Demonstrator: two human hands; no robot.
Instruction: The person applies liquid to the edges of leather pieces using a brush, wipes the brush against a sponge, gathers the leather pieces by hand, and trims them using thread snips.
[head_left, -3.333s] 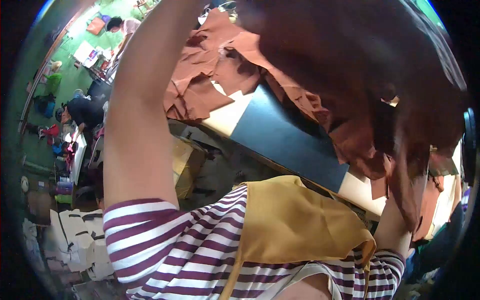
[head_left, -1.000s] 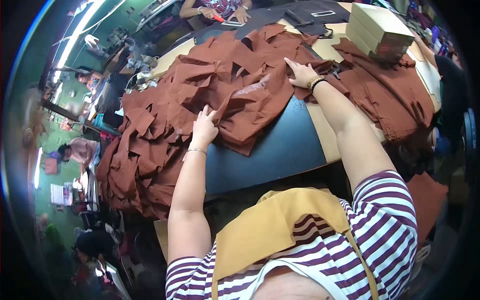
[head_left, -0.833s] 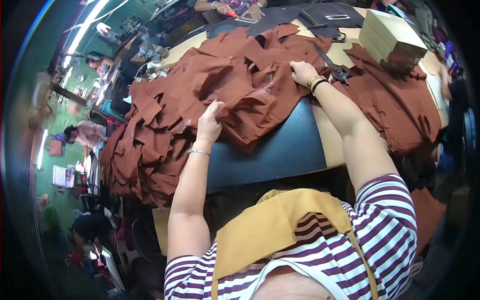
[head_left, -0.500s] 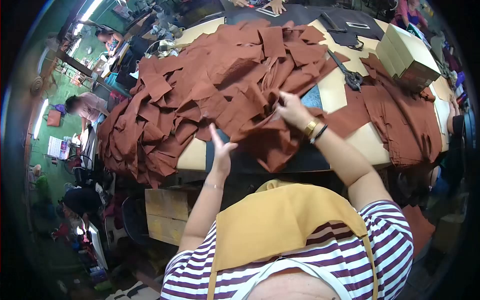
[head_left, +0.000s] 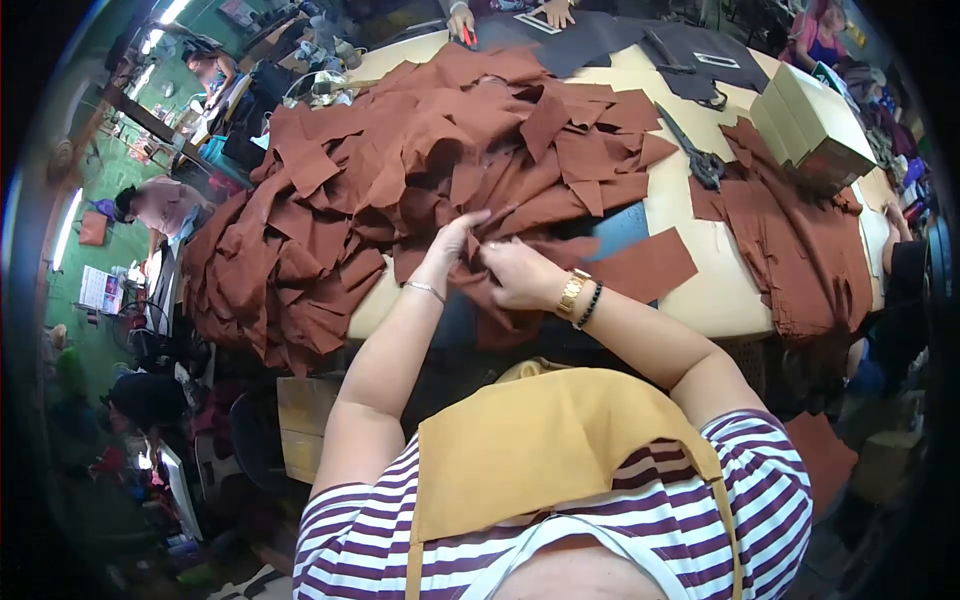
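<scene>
A large heap of rust-brown cloth pieces (head_left: 330, 170) covers the left and middle of the table. At the heap's near edge, my right hand (head_left: 518, 272) is closed on a bunched fold of the cloth. My left hand (head_left: 455, 240) presses against the same fold from the left, its fingers partly buried in the cloth, so their grip is hidden. The two hands are close together. A loose rust-brown piece (head_left: 645, 265) lies to the right of my right hand, over the dark board (head_left: 622, 228).
Black scissors (head_left: 703, 165) lie on the pale table (head_left: 720, 285). A carton (head_left: 812, 125) sits on more brown cloth (head_left: 790, 240) at the right. Across the table, a co-worker's hands (head_left: 462, 22) are near dark cloth (head_left: 560, 45). Another box (head_left: 305, 425) stands below the table.
My hands have come together at the near edge, my right hand moving left and down with the cloth. A loose piece now shows at its right. Earlier the hands were wide apart on the heap.
</scene>
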